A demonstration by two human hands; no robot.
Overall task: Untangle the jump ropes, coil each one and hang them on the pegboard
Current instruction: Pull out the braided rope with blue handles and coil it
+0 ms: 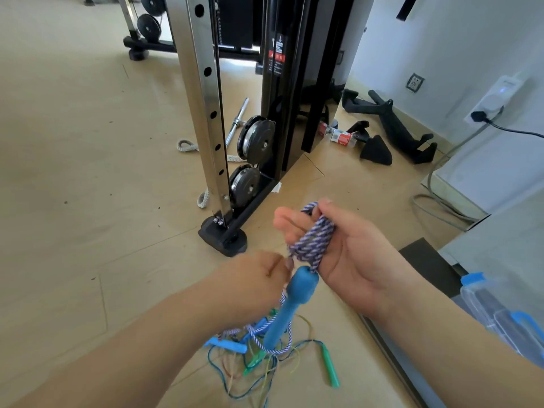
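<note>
A purple-and-white braided jump rope [313, 241] is wound in several loops around my right hand [347, 254], whose fingers curl over the coil. Its blue handle [290, 304] hangs below that hand. My left hand [253, 281] pinches a strand of the same rope just left of the handle's top. Below on the floor lies a tangle of thin ropes [259, 363] with a flat blue handle [226, 346] and a green handle [331, 368]. No pegboard is in view.
A cable machine's steel upright [206, 92] and black foot [223, 237] stand just ahead, with pulleys [256, 141]. Black handle attachments [391, 128] and a bar [237, 122] lie on the floor behind. A water bottle [500, 313] sits at right near a grey cable [435, 201].
</note>
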